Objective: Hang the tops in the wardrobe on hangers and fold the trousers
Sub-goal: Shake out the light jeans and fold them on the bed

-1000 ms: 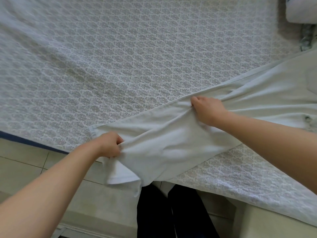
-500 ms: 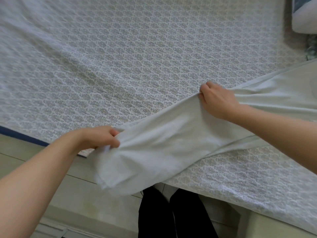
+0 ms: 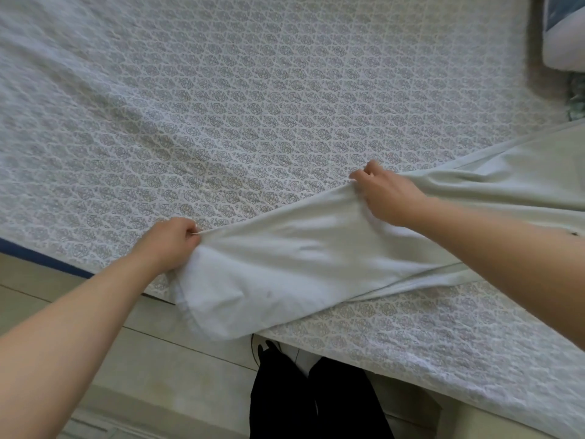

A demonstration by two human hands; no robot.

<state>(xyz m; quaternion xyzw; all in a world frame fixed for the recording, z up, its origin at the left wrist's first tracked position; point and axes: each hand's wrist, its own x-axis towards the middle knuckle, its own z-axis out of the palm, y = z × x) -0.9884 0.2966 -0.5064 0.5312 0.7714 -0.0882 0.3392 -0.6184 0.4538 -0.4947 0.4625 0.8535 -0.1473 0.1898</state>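
Two hands hold the pale trousers (image 3: 300,248), which lie slantwise across the near edge of the bed (image 3: 221,106), on its patterned cover. I see the left hand (image 3: 171,242) with fingers curled, pinching the cloth near the leg's end, where the fabric droops past the bed's edge above the floor (image 3: 95,359). The right hand (image 3: 386,198) bunches the upper edge of the same leg farther along, fingers curled into the fabric. The trousers run out of my view at the right, so I cannot make out the waist. A pillow (image 3: 566,36) is cut off at the top right corner. Below, the person's dark-clad legs (image 3: 316,400) show only partly.
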